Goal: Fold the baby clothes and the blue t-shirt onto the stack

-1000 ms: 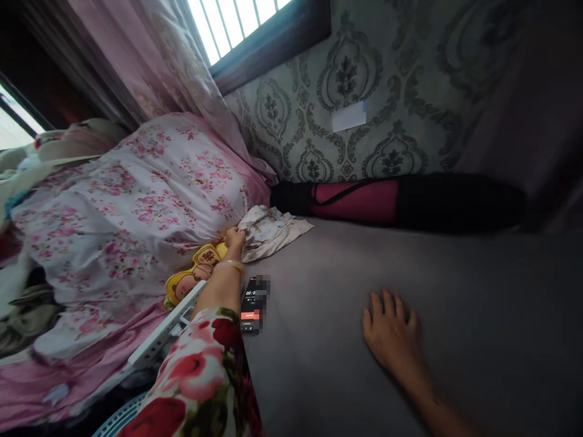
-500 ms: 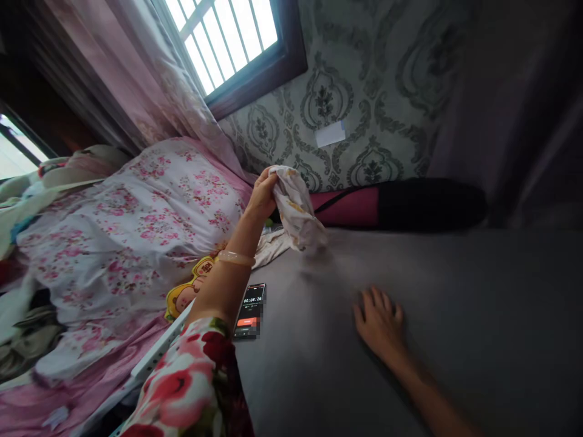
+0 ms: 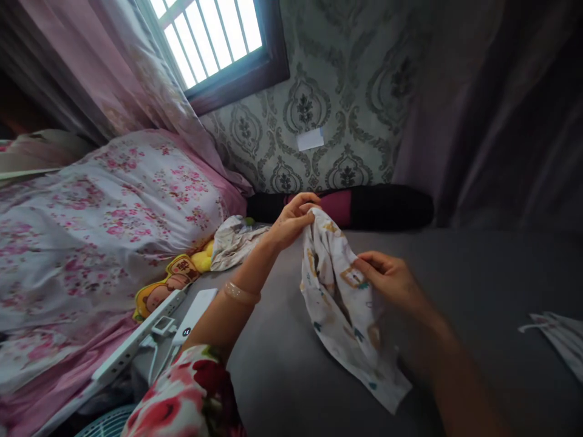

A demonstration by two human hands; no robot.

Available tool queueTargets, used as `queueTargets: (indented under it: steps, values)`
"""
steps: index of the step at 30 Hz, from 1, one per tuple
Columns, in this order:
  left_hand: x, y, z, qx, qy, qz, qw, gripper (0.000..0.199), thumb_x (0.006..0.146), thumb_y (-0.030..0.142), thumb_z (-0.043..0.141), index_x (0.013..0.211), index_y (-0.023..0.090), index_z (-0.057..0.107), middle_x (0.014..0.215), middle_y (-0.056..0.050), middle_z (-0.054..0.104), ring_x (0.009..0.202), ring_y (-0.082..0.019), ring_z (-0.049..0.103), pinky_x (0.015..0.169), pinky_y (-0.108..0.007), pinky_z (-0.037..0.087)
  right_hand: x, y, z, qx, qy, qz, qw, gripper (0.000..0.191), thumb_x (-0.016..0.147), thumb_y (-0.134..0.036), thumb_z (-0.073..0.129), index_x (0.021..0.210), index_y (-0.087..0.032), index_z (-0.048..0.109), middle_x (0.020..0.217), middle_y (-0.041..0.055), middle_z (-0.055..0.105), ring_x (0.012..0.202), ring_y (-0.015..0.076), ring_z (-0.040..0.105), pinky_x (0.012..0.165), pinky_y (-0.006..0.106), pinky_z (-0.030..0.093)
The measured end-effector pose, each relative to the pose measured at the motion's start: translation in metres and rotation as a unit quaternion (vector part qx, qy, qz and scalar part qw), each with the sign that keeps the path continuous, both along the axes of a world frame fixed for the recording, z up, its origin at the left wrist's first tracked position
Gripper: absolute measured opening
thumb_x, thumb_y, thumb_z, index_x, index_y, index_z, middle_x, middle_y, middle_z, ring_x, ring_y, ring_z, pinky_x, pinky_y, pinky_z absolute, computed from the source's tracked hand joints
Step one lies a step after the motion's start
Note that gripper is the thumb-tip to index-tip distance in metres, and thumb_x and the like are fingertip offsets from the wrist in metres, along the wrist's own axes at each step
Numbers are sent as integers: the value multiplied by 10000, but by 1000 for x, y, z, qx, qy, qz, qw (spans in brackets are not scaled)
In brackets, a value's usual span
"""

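A small white garment (image 3: pixel 339 291), printed with tan and teal figures, hangs loosely over the grey surface, with its lower end down towards the right. My left hand (image 3: pixel 296 220) is closed on its upper end, fingers pinched together. My right hand (image 3: pixel 389 276) grips its right edge between thumb and fingers. Which kind of garment it is I cannot tell from its folds. Another pale printed cloth (image 3: pixel 237 243) lies crumpled beyond my left forearm.
A grey flat surface (image 3: pixel 273 358) spreads below my hands. A black and maroon roll (image 3: pixel 387 206) lies along the wall. At left are flowered bedding (image 3: pixel 91 224), a yellow cartoon item (image 3: pixel 159 294), a power strip (image 3: pixel 132 346) and a white power bank (image 3: pixel 195 312). Striped fabric (image 3: pixel 560 340) lies far right.
My right hand has risen from lying flat on the grey surface and taken hold of the garment. My left hand has moved right and slightly down with it. The phone has gone from view.
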State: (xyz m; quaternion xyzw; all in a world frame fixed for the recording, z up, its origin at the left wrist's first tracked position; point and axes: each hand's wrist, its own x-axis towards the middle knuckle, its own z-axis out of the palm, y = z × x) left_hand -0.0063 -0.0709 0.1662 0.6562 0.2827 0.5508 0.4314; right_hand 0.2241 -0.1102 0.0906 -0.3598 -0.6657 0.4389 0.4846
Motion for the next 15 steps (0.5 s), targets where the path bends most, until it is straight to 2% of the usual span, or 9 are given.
queueTargets:
  steps: [2, 6, 8, 11, 13, 15]
  values:
    - [4, 7, -22, 17, -10, 27, 999, 323, 685, 326, 770, 915, 189, 591, 809, 28, 603, 706, -84, 582, 688, -209, 472, 13, 1, 2, 3, -2, -15, 1000, 362, 769, -531, 644, 841, -178, 680, 742, 23, 685, 659, 159, 617, 582, 251, 486]
    - [14, 10, -54, 16, 18, 69, 997, 251, 690, 334, 755, 817, 159, 628, 802, -4, 627, 724, -107, 586, 693, -226, 470, 45, -4, 16, 27, 14, -126, 992, 315, 782, -506, 645, 850, -201, 684, 701, 2, 663, 605, 136, 582, 517, 220, 444]
    - [24, 5, -60, 35, 55, 62, 996, 197, 739, 314, 705, 849, 159, 655, 857, -34, 643, 789, -134, 601, 739, -252, 475, 59, -10, 24, 25, 22, -152, 988, 294, 772, -496, 661, 840, -212, 687, 692, -2, 660, 592, 135, 576, 509, 222, 445]
    - [43, -4, -61, 119, 142, 70, 980, 138, 806, 200, 579, 889, 170, 685, 1023, -75, 639, 978, -171, 588, 892, -297, 443, 73, -18, 30, 12, 29, -168, 985, 282, 747, -494, 685, 818, -220, 690, 687, 1, 665, 586, 142, 580, 506, 233, 459]
    - [56, -9, -61, 159, 193, 99, 963, 239, 795, 104, 487, 898, 174, 691, 1066, -76, 626, 1021, -171, 571, 931, -298, 418, 81, -19, 31, -7, 25, -174, 984, 292, 732, -502, 694, 806, -220, 692, 683, 6, 669, 584, 149, 587, 505, 241, 467]
    - [68, -14, -64, 166, 214, 122, 955, 332, 761, 43, 407, 896, 171, 682, 1006, -63, 624, 971, -154, 576, 899, -278, 425, 88, -17, 29, -30, 12, -174, 984, 318, 707, -519, 704, 788, -212, 692, 667, 7, 667, 571, 151, 587, 500, 245, 467]
